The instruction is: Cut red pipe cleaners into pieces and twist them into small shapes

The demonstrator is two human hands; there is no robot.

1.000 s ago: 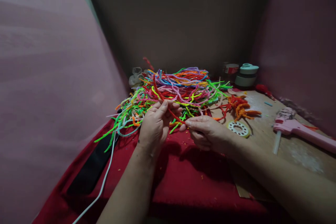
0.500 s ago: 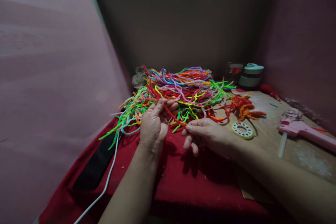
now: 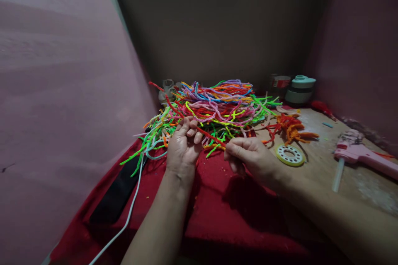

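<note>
A red pipe cleaner [image 3: 211,136] stretches between my two hands over the red cloth. My left hand [image 3: 185,143] is closed around it, palm up, and a red length pokes out past the fingers toward the upper left. My right hand [image 3: 250,153] pinches the pipe cleaner's other part between thumb and fingers; the very tip is hidden there. Just behind both hands lies a tangled heap of pipe cleaners [image 3: 217,107] in many colours. Right of the heap sits a bundle of red and orange pipe cleaners [image 3: 292,128].
A tape roll [image 3: 290,155] and a pink glue gun [image 3: 363,155] with a clear stick lie on the right. At the back stand a teal-lidded container [image 3: 300,90] and a jar [image 3: 279,85]. A black phone [image 3: 113,194] and white cable [image 3: 132,211] lie on the left.
My right hand has moved slightly right, away from my left, with the red pipe cleaner in it. My left fingers have curled in more, and a red end now sticks out farther to the upper left.
</note>
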